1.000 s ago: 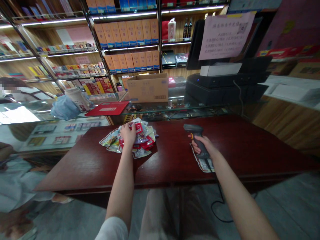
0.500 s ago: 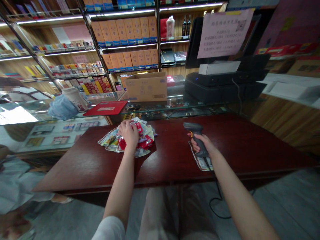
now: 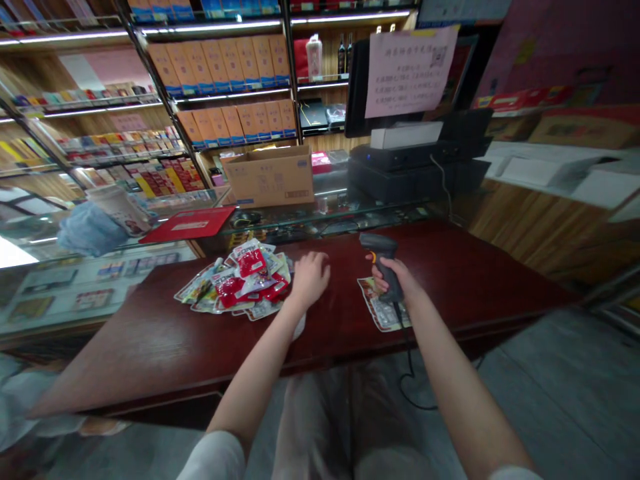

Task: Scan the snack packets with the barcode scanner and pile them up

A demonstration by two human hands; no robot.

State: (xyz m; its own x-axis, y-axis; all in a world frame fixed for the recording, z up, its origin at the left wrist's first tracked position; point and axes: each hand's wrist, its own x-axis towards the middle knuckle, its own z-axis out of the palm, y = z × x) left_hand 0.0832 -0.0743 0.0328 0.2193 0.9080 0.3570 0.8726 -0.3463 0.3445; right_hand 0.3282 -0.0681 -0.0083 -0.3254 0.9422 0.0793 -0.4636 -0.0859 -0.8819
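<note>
My right hand [image 3: 395, 277] is wrapped round the grip of a dark grey handheld barcode scanner [image 3: 379, 247], its head tilted to the left and a black cord running down from the handle. Under the scanner a flat printed packet [image 3: 373, 303] lies on the table, partly covered by my hand. My left hand [image 3: 311, 283] hovers over or rests on the table between that packet and a pile of shiny snack packets [image 3: 250, 263] in red, white and green. Its fingers are loosely stretched out, with nothing visible in them. A pale edge shows beneath the left wrist.
The dark red table [image 3: 165, 347] stands before a glass counter. On the counter are a cardboard box [image 3: 270, 177], a red folder [image 3: 190, 223], a white cup [image 3: 117, 207] with a blue cloth, and a monitor bearing a paper notice [image 3: 410, 73]. Stocked shelves rise behind.
My left hand has come off the packet pile and moved right, towards the scanner. My right hand still holds the scanner above the single packet. The view has shifted to the right.
</note>
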